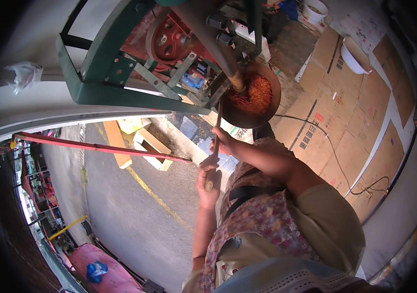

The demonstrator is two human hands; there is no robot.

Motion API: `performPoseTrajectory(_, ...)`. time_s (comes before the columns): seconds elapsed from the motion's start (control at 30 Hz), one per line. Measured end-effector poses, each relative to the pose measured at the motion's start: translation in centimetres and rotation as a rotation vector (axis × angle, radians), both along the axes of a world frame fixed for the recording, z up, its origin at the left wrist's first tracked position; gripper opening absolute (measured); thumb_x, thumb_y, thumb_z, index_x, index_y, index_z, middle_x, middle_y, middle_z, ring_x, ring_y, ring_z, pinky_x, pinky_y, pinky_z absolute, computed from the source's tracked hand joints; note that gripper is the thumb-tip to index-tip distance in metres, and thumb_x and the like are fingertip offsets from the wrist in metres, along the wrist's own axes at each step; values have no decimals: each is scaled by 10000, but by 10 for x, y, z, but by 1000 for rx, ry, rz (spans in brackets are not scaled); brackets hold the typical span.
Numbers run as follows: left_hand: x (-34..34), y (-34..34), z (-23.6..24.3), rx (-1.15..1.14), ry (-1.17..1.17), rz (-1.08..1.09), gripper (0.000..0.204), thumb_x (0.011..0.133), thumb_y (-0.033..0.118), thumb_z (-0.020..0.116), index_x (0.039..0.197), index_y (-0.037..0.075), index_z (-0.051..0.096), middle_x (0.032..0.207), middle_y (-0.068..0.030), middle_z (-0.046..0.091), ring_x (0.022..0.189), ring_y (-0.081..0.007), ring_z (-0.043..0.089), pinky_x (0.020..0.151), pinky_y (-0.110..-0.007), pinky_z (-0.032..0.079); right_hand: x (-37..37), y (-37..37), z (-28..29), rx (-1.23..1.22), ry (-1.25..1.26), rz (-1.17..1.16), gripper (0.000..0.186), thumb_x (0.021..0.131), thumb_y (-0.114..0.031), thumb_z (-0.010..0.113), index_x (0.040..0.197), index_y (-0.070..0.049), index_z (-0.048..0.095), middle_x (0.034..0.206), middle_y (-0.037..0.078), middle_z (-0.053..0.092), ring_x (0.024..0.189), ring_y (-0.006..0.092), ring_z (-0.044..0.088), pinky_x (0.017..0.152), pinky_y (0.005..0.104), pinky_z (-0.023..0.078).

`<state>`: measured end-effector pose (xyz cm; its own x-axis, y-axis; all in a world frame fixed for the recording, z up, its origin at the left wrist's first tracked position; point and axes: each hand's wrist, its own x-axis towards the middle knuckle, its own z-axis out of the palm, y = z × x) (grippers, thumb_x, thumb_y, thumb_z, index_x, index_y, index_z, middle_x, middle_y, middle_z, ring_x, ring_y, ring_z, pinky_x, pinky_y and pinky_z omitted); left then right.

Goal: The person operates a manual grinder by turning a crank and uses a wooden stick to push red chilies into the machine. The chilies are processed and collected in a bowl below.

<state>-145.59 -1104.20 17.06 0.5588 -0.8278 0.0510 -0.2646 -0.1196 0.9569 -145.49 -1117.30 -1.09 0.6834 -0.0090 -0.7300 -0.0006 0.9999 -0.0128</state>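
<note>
A long wooden stick (217, 124) is gripped in both my hands. My left hand (207, 177) wraps round it near its rounded lower end. Further up, my right hand (223, 141) is closed round the shaft. The stick's far end reaches the left side of a round brown mortar-like bowl (275, 97); whether it touches the contents cannot be told. Red chili-like flakes (257, 95) fill the bowl. A thick metal pestle (225, 61) slants down from a machine, and its tip stands in the flakes.
The green machine frame (120, 95), with a red flywheel (167, 41), stands ahead on the left. Flattened cardboard (325, 117) covers the floor to the right, crossed by a black cable (333, 146). A white basin (354, 56) lies there. A red bar (96, 147) and cardboard boxes (152, 149) are at left.
</note>
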Motion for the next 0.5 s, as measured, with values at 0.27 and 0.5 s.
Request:
performPoseTrajectory(0.27,1,-14,-8,-3,163,-29,332,744,-178,540,998,37,549,1137,-81,578,1100,-167,518,974,-316,394,-11,-7,-4,8,144,-145,365,841,-348,576,1087,-178,367,782,68,445,612,199,493,667,466,485)
performPoseTrajectory(0.5,13,9,37,-3,218,-32,341,715,-190,540,955,52,564,1163,-122,580,1141,-224,536,999,-366,399,-12,11,32,112,50,-81,312,874,-301,595,1064,-171,386,820,54,477,674,201,539,576,402,534)
